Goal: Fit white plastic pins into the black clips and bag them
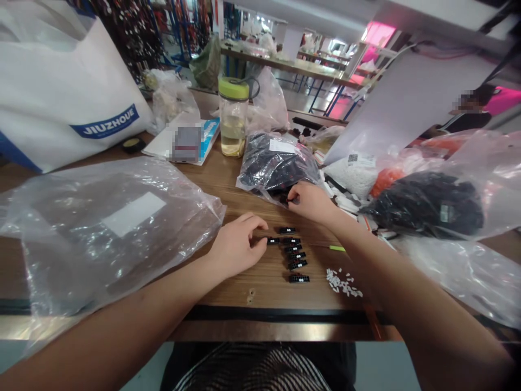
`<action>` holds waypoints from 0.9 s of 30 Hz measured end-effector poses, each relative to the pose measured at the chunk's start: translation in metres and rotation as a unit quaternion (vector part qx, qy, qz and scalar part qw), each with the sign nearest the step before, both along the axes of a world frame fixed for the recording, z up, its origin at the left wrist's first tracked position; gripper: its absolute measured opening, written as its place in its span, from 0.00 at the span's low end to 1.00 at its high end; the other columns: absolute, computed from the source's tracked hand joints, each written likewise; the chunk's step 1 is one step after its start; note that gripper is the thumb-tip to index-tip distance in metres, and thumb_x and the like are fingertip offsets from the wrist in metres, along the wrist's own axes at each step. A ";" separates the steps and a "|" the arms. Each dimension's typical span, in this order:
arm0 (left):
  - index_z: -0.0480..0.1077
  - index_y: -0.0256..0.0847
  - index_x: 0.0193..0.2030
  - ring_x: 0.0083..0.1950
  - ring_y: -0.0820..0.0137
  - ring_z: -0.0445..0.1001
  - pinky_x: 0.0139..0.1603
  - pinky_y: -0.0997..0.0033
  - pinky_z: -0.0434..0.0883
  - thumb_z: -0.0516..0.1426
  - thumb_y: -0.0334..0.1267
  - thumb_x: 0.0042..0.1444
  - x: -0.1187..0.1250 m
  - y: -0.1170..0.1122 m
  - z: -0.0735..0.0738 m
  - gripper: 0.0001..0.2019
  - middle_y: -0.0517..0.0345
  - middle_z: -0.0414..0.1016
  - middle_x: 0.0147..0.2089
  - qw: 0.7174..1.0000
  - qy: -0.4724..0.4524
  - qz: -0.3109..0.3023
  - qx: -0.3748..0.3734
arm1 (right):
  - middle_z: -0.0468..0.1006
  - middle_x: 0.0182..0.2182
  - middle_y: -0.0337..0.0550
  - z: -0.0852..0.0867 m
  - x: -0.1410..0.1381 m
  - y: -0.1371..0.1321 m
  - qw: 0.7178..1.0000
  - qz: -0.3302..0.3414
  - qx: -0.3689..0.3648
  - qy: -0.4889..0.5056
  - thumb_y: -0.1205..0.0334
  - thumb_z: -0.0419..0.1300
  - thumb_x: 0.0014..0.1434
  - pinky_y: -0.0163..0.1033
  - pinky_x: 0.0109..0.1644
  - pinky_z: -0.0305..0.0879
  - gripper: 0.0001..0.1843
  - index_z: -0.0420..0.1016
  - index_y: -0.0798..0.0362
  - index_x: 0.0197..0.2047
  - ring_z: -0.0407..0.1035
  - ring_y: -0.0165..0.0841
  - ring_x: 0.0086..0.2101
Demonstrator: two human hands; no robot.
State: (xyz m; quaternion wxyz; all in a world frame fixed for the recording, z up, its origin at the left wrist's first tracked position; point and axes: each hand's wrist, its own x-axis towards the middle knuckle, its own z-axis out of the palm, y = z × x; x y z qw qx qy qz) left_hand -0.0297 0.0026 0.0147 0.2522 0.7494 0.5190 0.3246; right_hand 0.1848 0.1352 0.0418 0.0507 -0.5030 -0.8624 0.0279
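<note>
Black plastic connectors are laid out in a rough column on a wooden table, and seven can be counted. The left hand is held at the column's left side, its fingers curved and slightly apart. Its fingertips are touching or just beside the nearest connector, but whether that piece is gripped cannot be told. The right hand is placed further up, at the mouth of a clear bag of black pieces. Its fingers are drawn together on something dark there, though what is pinched is mostly hidden. Small white pieces are scattered to the right of the column, and a green strip is seen just above them. A flattened clear plastic bag is spread beside the left hand, while a second bag of black pieces is heaped further right.
</note>
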 end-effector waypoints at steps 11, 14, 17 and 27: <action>0.71 0.42 0.43 0.33 0.73 0.69 0.36 0.71 0.68 0.57 0.30 0.60 -0.001 0.003 -0.009 0.06 0.61 0.70 0.37 0.993 -0.025 -0.001 0.114 | 0.80 0.34 0.43 0.012 -0.002 -0.014 0.994 -0.020 -0.066 0.087 0.62 0.63 0.52 0.37 0.37 0.65 0.19 0.77 0.54 0.48 0.73 0.33 0.33; 0.70 0.43 0.49 0.44 0.69 0.73 0.44 0.66 0.73 0.58 0.29 0.61 0.002 0.000 -0.007 0.11 0.56 0.73 0.48 0.983 -0.025 -0.015 0.179 | 0.79 0.32 0.39 0.030 -0.008 -0.046 0.975 -0.004 -0.125 0.184 0.62 0.63 0.52 0.36 0.36 0.66 0.20 0.74 0.52 0.49 0.73 0.31 0.31; 0.69 0.44 0.53 0.52 0.64 0.71 0.50 0.60 0.73 0.60 0.29 0.59 0.006 -0.005 -0.002 0.15 0.54 0.73 0.52 0.973 0.014 -0.008 0.231 | 0.79 0.32 0.37 0.041 -0.020 -0.080 0.952 0.025 -0.193 0.237 0.63 0.64 0.50 0.36 0.36 0.66 0.19 0.72 0.51 0.47 0.72 0.30 0.29; 0.74 0.42 0.40 0.42 0.66 0.73 0.41 0.66 0.71 0.60 0.31 0.61 0.002 -0.016 0.005 0.03 0.59 0.78 0.39 0.971 0.068 -0.044 0.225 | 0.81 0.32 0.39 0.052 -0.006 -0.127 0.947 -0.011 -0.195 0.255 0.57 0.64 0.54 0.35 0.35 0.65 0.11 0.79 0.51 0.41 0.72 0.30 0.31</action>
